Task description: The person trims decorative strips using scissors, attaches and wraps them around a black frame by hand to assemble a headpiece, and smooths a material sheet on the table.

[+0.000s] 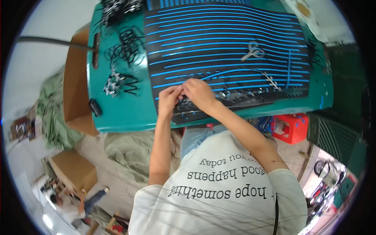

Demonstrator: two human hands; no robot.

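Note:
My left hand (169, 98) and my right hand (198, 93) meet over the near left part of a black mat (219, 43) lined with blue strips. The fingers of both are closed in a pinch, fingertips together. What lies between the fingertips is too small to make out. From behind my right hand a thin cable (250, 69) curves away to the right, ending near a twisted silver and black piece (271, 81). Clear plastic film (227, 96) and small blue scraps lie on the mat's near edge. Farther off on the mat rest scissors (253, 51).
Left on the green table (129, 111) lie black cable coils (129, 45), silver-wrapped pieces (113, 84) and a small black object (94, 107). A cardboard box (76, 86) stands by the left edge. A red crate (291, 129) sits below at right. Another person (74, 201) is at lower left.

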